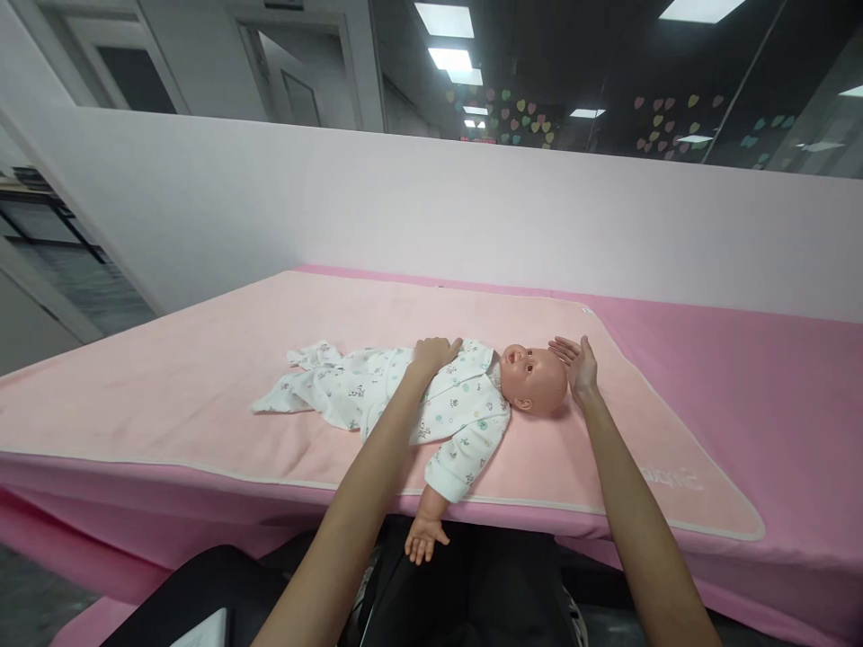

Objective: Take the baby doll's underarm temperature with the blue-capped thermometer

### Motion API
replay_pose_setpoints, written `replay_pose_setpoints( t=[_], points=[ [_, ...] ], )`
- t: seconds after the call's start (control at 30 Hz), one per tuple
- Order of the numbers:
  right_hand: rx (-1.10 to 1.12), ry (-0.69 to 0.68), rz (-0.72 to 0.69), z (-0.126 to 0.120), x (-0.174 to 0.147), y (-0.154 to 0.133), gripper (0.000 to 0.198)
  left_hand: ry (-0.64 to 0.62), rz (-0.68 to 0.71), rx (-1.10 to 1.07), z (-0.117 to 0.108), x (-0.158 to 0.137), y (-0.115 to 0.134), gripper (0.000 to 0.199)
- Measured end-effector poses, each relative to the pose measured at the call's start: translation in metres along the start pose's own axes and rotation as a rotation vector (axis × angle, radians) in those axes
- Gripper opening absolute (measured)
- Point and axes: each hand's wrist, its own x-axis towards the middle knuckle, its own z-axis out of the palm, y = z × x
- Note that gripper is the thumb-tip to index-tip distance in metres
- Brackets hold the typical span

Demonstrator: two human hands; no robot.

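A baby doll (465, 395) lies on its back on a peach mat (222, 359), head to the right. It wears a white outfit with small printed figures, and the empty-looking trouser legs (303, 382) stretch left. My left hand (437, 354) rests on the doll's torso, thumb apart; its fingertips are hidden over the far side. Beside the crown of the doll's head (539, 382) is my right hand (578, 367), open with fingers extended, close to or touching it. The doll's near arm (431, 508) hangs over the front edge, its hand spread.
A pink cover (775, 386) lies under the mat and drapes over the table's front edge. Behind stands a white partition (472, 216) topped with dark glass bearing heart stickers. My dark-clothed legs (472, 584) are just below the edge. A white object (202, 631) lies at lower left.
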Motion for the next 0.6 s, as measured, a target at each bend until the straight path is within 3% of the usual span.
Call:
replay_pose_setpoints(
  t=[0.23,0.43,0.6],
  points=[
    [-0.033,-0.025,-0.027,0.002,-0.001,-0.001,0.056,-0.005,-0.002,0.0,0.0,0.001,0.0,0.06],
    [-0.175,-0.203,0.016,0.013,-0.015,-0.007,0.042,-0.013,-0.004,-0.012,-0.001,-0.001,0.0,0.061],
    [-0.188,-0.21,0.026,0.015,-0.017,-0.007,0.04,-0.008,-0.006,-0.007,0.0,0.0,0.0,0.061]
  ],
)
